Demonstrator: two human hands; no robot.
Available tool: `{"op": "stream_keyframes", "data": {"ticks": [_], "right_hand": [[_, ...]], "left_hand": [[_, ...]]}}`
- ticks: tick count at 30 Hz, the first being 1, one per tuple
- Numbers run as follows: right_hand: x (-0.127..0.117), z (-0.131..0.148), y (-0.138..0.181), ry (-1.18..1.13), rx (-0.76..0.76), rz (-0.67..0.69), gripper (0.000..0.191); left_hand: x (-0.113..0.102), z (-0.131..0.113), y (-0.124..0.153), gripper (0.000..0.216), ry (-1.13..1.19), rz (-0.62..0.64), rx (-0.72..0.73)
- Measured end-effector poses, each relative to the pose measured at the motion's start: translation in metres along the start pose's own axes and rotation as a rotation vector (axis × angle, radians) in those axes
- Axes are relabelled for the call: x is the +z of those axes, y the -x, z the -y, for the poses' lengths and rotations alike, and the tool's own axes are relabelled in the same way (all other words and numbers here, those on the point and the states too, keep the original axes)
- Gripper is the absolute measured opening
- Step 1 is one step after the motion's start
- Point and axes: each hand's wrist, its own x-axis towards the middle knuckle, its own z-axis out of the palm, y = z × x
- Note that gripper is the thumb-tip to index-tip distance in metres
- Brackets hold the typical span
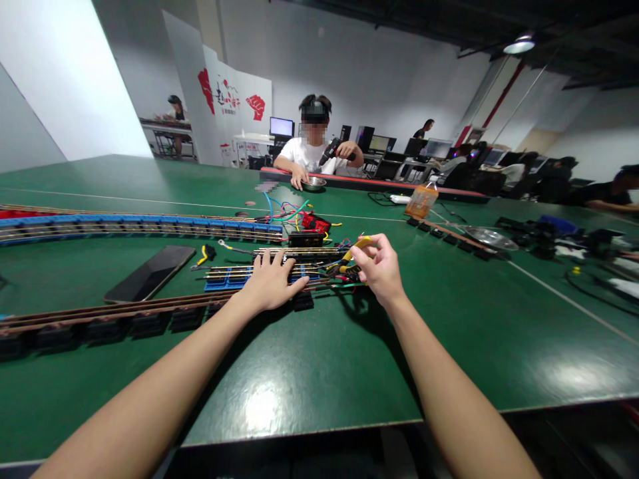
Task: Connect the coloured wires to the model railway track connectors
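Observation:
My left hand [272, 285] lies with fingers spread over a short blue track piece with metal rails [232, 274], pressing on its top. My right hand [380, 269] is closed, thumb against fingers, on a thick yellow wire [363, 241]. This wire curves down into a tangle of coloured wires at the right end of the blue piece; exactly where it joins is too small to tell. Just behind lies a black block [306, 239] with a red part [315, 223] and loose wires. A ring-ended lead [234, 247] sticks out leftward from the rails.
Long blue track [150, 229] and brown rails on black blocks [134, 313] run left. Between them lies a black phone [150, 273]. An orange container [422, 201] and a metal dish [489, 237] stand to the right. Opposite, a person holds a power drill [330, 152] beside a metal bowl [314, 183].

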Motion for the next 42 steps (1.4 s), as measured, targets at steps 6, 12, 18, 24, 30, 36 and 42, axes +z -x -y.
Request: {"op": "stream_keyframes", "data": {"ticks": [6,12,18,24,30,36,42], "right_hand": [[-0.004,0.004,0.000,0.062,-0.051,0.082,0.046],[-0.011,0.003,-0.001,0.123,-0.074,0.169,0.048],[-0.007,-0.004,-0.002,0.073,-0.102,0.228,0.047],[-0.002,-0.008,0.005,0.165,-0.149,0.259,0.038],[0.001,0.000,0.009,0.242,-0.182,0.202,0.037],[-0.007,0.030,0.039,0.222,-0.244,0.125,0.041],[-0.022,0.040,0.100,0.289,-0.266,-0.082,0.039]], "left_hand": [[0.000,0.000,-0.001,0.073,0.001,0.007,-0.004],[0.000,0.000,0.000,0.072,0.010,0.003,-0.007],[0.000,0.000,0.000,0.072,0.012,0.000,-0.007],[0.001,0.000,0.000,0.071,0.010,-0.004,-0.008],[0.001,0.000,0.000,0.072,0.009,-0.010,-0.009],[0.001,0.001,0.001,0.072,-0.003,-0.029,0.006],[0.000,0.001,0.000,0.074,0.007,0.002,-0.009]]}}
